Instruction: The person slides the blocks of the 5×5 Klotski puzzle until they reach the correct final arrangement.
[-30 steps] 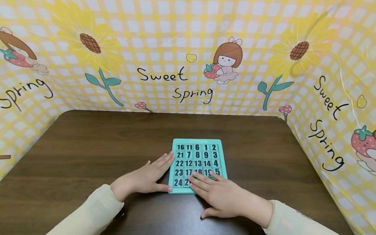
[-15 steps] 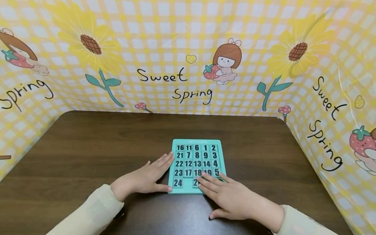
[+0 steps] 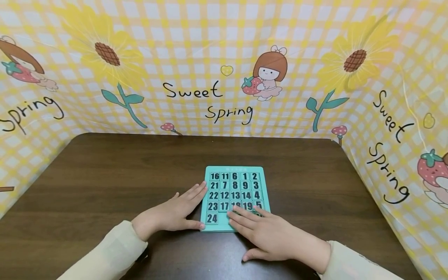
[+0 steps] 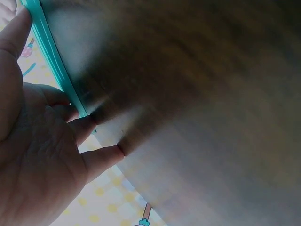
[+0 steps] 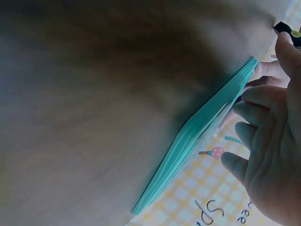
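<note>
A turquoise number slide puzzle (image 3: 240, 190) lies flat on the table, its black-numbered tiles set in rows. My left hand (image 3: 171, 213) rests along its left side, fingertips at the edge and thumb at the near left corner. In the left wrist view those fingers stretch to the puzzle's side wall (image 4: 54, 59). Over the bottom row, my right hand (image 3: 267, 235) lays extended fingers on the tiles, hiding most of that row and part of tile 18. Beside tile 24 (image 3: 211, 218) a bare slot shows. The right wrist view shows the puzzle's edge (image 5: 190, 136) beyond the right palm.
The dark brown wooden table (image 3: 140, 163) surrounds the puzzle. A yellow checked cloth (image 3: 196, 50) with flowers and lettering stands behind it and along both sides. Something black with a yellow mark (image 5: 291, 34) shows by the thumb in the right wrist view.
My right hand has slid a bottom-row tile rightward, baring the slot beside 24. Since then its fingers have shifted back a little to the left. My left hand has stayed in place.
</note>
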A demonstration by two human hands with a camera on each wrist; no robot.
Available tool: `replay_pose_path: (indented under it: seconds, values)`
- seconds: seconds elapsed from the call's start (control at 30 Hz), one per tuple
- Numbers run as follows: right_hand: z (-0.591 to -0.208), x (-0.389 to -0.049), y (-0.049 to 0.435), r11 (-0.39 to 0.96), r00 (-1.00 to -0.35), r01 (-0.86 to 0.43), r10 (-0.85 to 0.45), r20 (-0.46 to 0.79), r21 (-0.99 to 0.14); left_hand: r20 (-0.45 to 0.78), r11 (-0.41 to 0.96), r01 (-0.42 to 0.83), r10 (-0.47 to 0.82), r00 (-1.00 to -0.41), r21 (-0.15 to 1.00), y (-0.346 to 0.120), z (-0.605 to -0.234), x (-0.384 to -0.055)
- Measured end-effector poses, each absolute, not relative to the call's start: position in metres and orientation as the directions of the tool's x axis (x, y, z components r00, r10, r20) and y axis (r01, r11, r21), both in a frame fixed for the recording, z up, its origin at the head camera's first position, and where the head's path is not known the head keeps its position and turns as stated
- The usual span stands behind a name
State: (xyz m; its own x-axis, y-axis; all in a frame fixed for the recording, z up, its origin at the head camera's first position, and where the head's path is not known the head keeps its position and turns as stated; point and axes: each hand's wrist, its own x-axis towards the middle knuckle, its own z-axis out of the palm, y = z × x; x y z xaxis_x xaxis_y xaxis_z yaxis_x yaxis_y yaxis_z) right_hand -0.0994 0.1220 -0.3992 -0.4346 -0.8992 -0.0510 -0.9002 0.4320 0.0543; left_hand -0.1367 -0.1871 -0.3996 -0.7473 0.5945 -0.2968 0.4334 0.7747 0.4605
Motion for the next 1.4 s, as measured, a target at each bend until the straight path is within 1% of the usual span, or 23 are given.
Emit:
replay_pose_path:
  seconds: [0.27, 0.43, 0.6, 1.13, 1.4]
  values:
    - [-0.398, -0.11, 0.097, 0.389, -0.383, -0.92, -0.918, -0.099, -0.043, -0.299, 0.776, 0.437, 0.596, -0.745, 0.456, -0.186, -0.402, -0.137]
    - [-0.398, -0.115, 0.089, 0.378, -0.371, -0.925, -0.92, -0.13, -0.039, -0.294, 0.773, 0.441, 0.599, -0.745, 0.456, -0.185, -0.402, -0.137]
    - [-0.4, -0.118, 0.09, 0.385, -0.376, -0.922, -0.914, -0.149, -0.035, -0.296, 0.773, 0.443, 0.599, -0.744, 0.454, -0.185, -0.401, -0.138]
    - [-0.401, -0.116, 0.114, 0.393, -0.388, -0.92, -0.914, -0.121, -0.016, -0.301, 0.787, 0.434, 0.584, -0.754, 0.439, -0.187, -0.401, -0.138]
    - [-0.399, -0.138, 0.104, 0.411, -0.406, -0.911, -0.908, -0.107, -0.039, -0.308, 0.785, 0.43, 0.586, -0.75, 0.446, -0.187, -0.401, -0.138]
